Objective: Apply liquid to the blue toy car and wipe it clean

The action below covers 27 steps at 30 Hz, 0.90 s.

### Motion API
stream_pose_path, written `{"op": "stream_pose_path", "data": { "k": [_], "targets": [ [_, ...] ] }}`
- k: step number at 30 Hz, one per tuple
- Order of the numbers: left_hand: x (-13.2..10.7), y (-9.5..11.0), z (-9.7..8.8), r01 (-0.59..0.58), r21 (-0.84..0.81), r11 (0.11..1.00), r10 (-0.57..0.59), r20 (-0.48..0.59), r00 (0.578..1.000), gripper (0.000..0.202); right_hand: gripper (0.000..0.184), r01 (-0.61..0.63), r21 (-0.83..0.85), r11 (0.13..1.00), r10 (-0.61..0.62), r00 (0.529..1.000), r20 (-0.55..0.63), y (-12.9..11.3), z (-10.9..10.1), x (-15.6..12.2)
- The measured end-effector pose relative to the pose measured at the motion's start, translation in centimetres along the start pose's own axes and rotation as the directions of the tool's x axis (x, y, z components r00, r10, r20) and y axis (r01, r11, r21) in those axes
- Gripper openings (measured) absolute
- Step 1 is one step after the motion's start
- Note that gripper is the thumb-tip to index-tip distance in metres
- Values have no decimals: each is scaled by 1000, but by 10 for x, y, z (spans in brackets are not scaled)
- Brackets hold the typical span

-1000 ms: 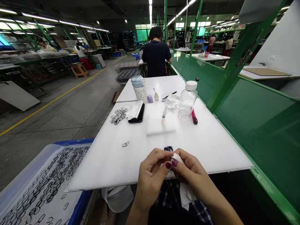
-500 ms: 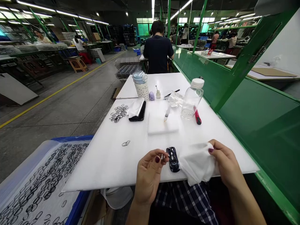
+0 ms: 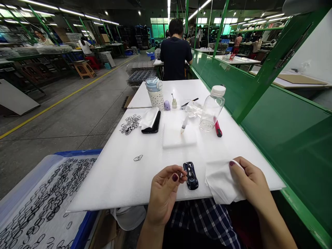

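My left hand (image 3: 166,192) is raised over the front edge of the white table, its thumb and fingers closed in a pinch. Something small and shiny seems to be between the fingertips, too small to name. Just right of these fingertips a dark, glossy toy car body (image 3: 191,176) lies on the tabletop. A white cloth (image 3: 223,181) hangs from my right hand (image 3: 249,178), pinched between thumb and fingers. The cloth's lower part drapes at the table edge, apart from the car body.
Two thin black rings (image 3: 138,158) and a ring pile (image 3: 130,123) lie left. A white foam block (image 3: 178,140), phone (image 3: 153,124), tumbler (image 3: 155,95), clear bottle (image 3: 212,109) and red cutter (image 3: 218,128) stand or lie farther back. A blue-edged tray (image 3: 90,207) holds many rings. One person (image 3: 175,52) sits ahead.
The white cloth has shifted right, away from the car body, with my right hand gripping it. My left hand stays nearly in place, its pinch still closed.
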<state>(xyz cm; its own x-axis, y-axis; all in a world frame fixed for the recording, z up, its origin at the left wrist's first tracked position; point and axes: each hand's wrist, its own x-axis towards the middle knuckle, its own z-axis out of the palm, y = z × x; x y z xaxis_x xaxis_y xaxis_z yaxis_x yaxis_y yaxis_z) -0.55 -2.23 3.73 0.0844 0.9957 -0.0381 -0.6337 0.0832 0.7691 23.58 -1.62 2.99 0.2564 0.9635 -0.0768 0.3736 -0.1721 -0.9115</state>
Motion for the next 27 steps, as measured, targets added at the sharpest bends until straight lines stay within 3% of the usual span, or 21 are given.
{"op": "stream_pose_path", "data": {
  "k": [2,4,5,7,8,9,11,14,17,18,21,22,24,27],
  "targets": [
    [1,0,-1,20,-39,999,-19,6,1000,14,31,-1,217,976,19,996,-82,-4,3,0],
    [2,1,-2,37,-82,996,-37,11,999,15,20,101,430,897,25,960,-277,-11,4,2],
    [2,1,-2,42,-97,994,-41,10,999,15,14,186,512,838,41,916,-399,-16,4,4],
    [3,1,-2,44,-114,992,-43,8,999,15,11,396,581,711,86,771,-631,-29,2,5],
    [3,1,-2,44,-119,992,-44,8,999,15,10,488,574,658,94,703,-705,-36,2,3],
    [3,1,-2,46,-125,991,-45,8,999,15,8,547,567,616,80,672,-736,-43,3,1],
    [3,2,-3,52,-140,989,-51,10,999,15,12,574,567,591,-11,709,-706,-54,7,-6],
    [2,2,-4,63,-154,986,-63,7,998,15,13,548,511,662,-169,774,-610,-65,16,-16],
    [1,2,-6,71,-152,986,-69,13,998,16,12,546,510,665,-141,762,-632,-68,18,-20],
    [1,2,-6,74,-152,986,-72,17,997,16,13,521,551,652,-117,787,-606,-68,17,-21],
    [2,1,-7,83,-159,984,-80,29,996,16,24,332,695,637,-164,940,-299,-67,15,-27],
    [2,2,-7,85,-162,983,-82,29,996,16,30,247,706,664,-179,969,-170,-67,17,-30],
    [3,2,-7,87,-159,983,-84,22,996,16,36,140,636,759,-172,985,-11,-67,26,-36],
    [2,3,-6,88,-149,985,-88,7,996,16,22,256,382,888,-287,958,25,-68,45,-40]
  ]
}}
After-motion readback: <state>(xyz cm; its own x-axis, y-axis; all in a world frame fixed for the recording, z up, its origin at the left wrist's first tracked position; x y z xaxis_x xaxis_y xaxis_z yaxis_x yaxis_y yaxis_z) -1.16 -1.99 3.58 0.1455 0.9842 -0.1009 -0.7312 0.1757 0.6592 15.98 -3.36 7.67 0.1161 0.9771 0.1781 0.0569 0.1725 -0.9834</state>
